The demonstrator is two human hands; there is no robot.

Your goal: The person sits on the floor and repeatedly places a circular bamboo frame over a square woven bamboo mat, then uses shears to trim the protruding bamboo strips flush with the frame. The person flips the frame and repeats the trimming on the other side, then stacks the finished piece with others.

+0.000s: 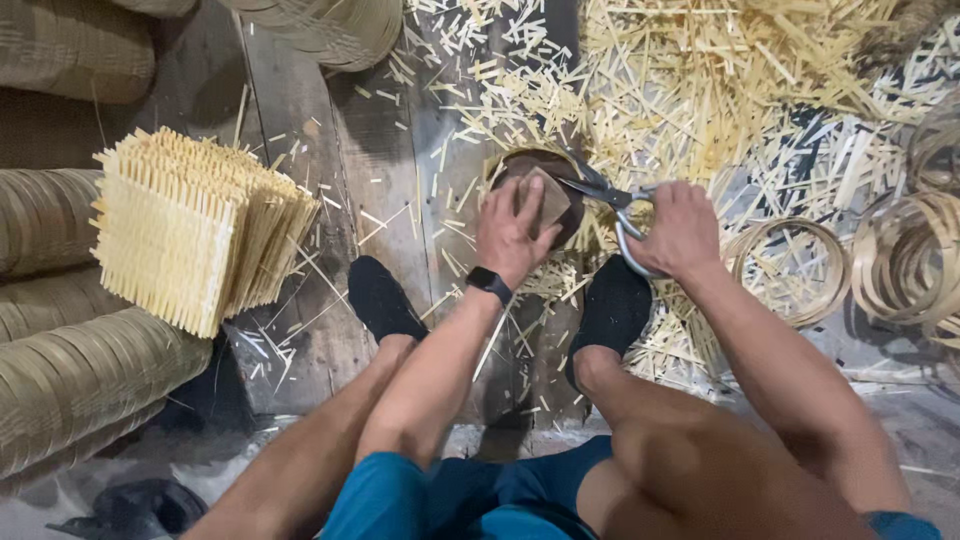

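The person sits low over a plank floor (300,130), knees spread, both forearms reaching forward between them. The left hand (512,228) lies palm down, wrist bent, its grip closed over a small woven piece (548,198) that it presses onto a dark round block (530,165). A black watch (489,283) sits on that wrist. The right hand (682,228) comes in from the right with the forearm angled inward; its grip is closed through the loops of the scissors (605,192), whose blades point left and meet the piece's right edge. The piece and block stand on the floor just ahead of the two black-socked feet (380,298), about mid-floor. Cut bamboo strips (700,70) litter the floor's far right part. A stack of woven squares (190,225) lies toward the left edge, beside woven baskets (70,370). Bamboo hoops (915,265) rest at the right edge.
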